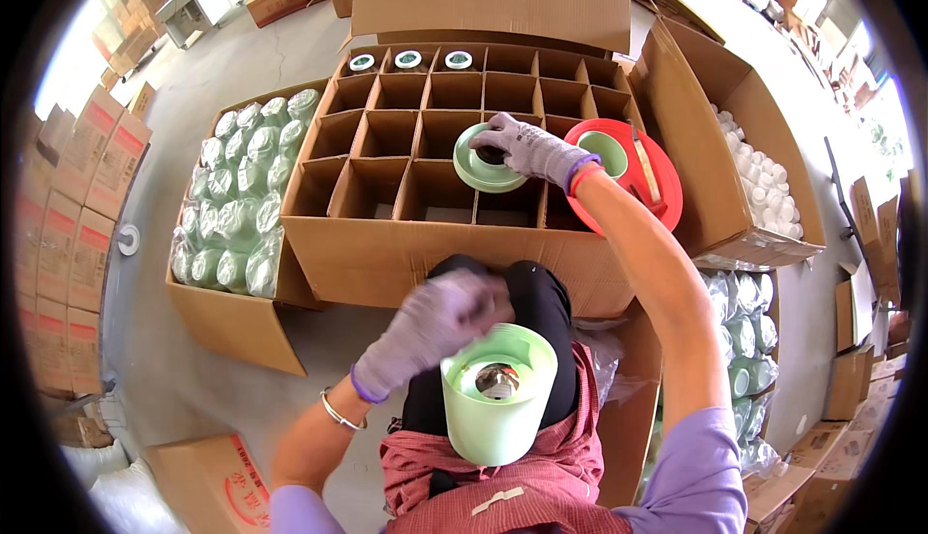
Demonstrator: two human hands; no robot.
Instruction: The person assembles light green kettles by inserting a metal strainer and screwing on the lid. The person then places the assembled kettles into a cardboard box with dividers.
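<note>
My right hand (535, 150), in a grey glove, is over the large carton's dividers. Its fingers are closed on a pale green round, lid-like piece (470, 169) with a dark centre. Upright in my lap stands a pale green cylindrical container (495, 418), open at the top, with a shiny, silvery round part (497, 380) inside. My gloved left hand (433, 329) is just above its left rim, smeared by motion, so its fingers do not show clearly. Beside my right wrist, a red plastic tray (671, 162) holds a green cup (607, 150) and a wooden-handled tool (648, 172).
The divided carton (454, 249) in front of me holds several white-ringed jars (408, 60) along its back row. On the left is a carton of plastic-wrapped green containers (232, 201). At right, a carton holds small white pieces (764, 181); below it are more wrapped containers (749, 341).
</note>
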